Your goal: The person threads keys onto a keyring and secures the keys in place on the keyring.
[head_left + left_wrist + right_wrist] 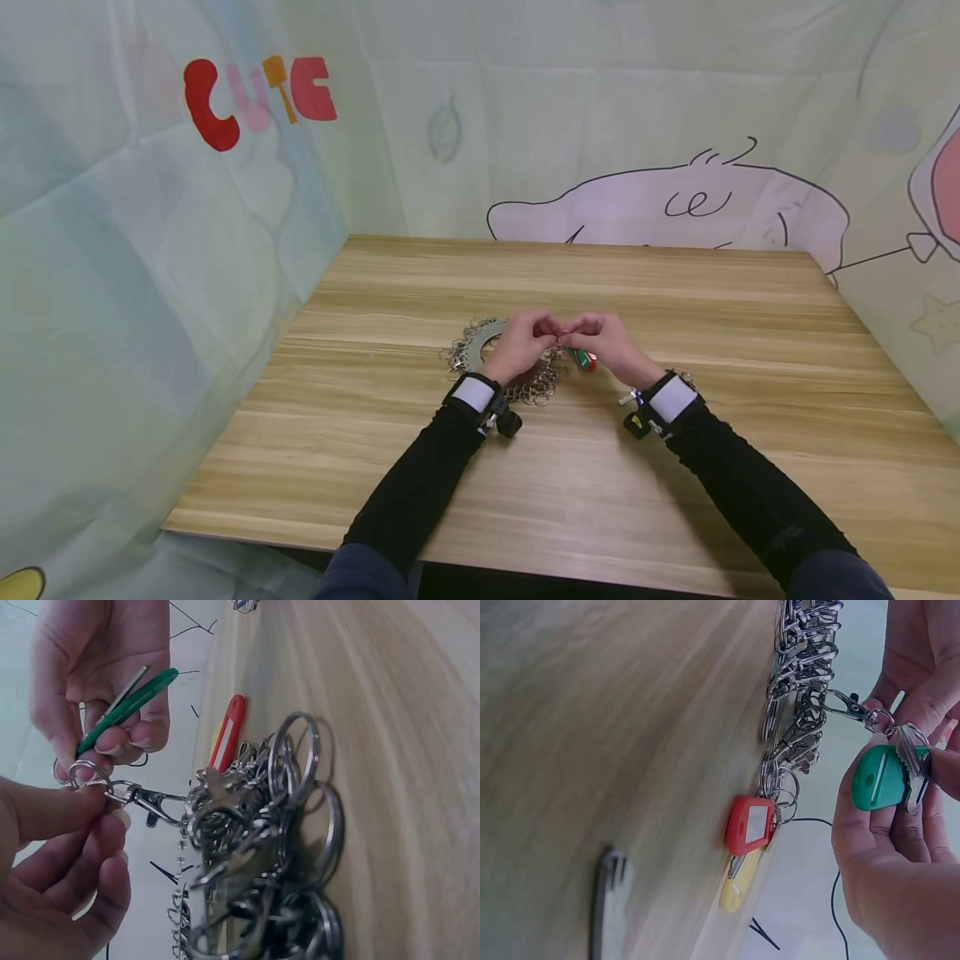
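Observation:
In the head view my left hand [525,343] and right hand [609,343] meet fingertip to fingertip over the table. The left hand pinches a split ring [91,771] joined to a swivel clasp [150,801], which hooks onto a flat metal hoop [476,350] crowded with more clasps and rings [806,682]. A silver key [911,769] and a green key tag [877,778] lie across the right hand's fingers, with its thumb on the key. Both sit right at the split ring.
A red key tag [750,825] and a yellow key tag [741,883] rest beside the clasps. A flat metal piece [613,907] shows nearer the right wrist camera. Under it all is a wood-grain table [337,450], with a printed cloth [420,150] hanging behind.

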`<state>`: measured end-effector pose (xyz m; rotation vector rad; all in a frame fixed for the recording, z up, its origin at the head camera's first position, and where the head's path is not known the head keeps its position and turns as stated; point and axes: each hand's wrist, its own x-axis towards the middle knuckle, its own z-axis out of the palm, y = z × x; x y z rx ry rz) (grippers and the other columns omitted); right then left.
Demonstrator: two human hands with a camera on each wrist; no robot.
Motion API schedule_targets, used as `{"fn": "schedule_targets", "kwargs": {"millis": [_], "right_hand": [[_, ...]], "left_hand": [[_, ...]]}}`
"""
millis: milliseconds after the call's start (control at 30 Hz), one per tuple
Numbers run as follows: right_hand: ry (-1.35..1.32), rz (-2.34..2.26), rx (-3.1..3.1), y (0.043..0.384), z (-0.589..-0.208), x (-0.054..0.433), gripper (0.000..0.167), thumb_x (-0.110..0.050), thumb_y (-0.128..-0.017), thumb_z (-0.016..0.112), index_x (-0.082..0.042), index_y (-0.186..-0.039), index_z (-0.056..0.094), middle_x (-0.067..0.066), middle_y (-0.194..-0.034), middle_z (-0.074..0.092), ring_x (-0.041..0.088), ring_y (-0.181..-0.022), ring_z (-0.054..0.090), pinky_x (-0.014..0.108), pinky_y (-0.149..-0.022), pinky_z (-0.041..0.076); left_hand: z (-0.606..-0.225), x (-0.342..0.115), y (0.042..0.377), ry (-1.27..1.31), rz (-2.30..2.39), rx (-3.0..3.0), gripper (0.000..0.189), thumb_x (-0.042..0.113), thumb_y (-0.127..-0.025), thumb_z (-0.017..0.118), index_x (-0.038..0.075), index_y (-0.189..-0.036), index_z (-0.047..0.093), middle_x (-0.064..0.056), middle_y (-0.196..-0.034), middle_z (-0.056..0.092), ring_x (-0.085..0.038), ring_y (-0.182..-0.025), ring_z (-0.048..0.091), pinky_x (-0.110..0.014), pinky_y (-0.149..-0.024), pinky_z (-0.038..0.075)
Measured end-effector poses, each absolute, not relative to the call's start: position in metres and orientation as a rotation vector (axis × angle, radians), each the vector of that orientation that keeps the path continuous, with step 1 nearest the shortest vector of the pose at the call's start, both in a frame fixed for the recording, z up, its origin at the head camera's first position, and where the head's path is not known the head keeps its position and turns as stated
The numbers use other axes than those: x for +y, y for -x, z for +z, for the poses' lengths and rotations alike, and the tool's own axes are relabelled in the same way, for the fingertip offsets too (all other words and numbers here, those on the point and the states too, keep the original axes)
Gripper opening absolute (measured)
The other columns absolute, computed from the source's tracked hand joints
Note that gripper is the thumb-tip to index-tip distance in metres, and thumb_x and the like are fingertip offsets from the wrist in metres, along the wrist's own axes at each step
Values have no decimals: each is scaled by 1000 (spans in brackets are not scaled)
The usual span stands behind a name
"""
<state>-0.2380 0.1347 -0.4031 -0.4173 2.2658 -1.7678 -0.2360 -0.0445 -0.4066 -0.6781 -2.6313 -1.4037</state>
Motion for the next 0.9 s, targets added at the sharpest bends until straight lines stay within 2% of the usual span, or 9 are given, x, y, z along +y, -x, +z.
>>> {"fn": "schedule_targets", "kwargs": {"millis": [300, 633, 900], "right_hand": [[421, -1755, 2271, 238, -403, 136, 27, -6, -88, 66, 8, -110, 63, 4, -97, 75, 4, -86, 67, 19, -79, 52], [409, -1764, 2257, 239, -406, 138, 24, -9, -88, 65, 6, -108, 63, -12, -85, 72, 5, -87, 66, 21, -81, 51], [446, -1791, 2228, 238, -405, 138, 27, -6, -88, 66, 8, -110, 62, -9, -89, 74, 4, -88, 67, 20, -81, 52]], "left_hand": [[-406, -42, 235, 624, -1407, -2626, 10, -6, -84, 63, 1, -90, 68, -14, -85, 72, -22, -78, 65, -20, -70, 49], [-407, -43, 236, 681, -1454, -2615, 7, -2, -87, 64, 2, -91, 67, -13, -90, 72, -20, -82, 66, -21, -74, 52], [-409, -43, 238, 652, -1449, -2607, 6, -3, -85, 64, 1, -88, 68, -14, -86, 71, -21, -78, 66, -19, -70, 50]]}}
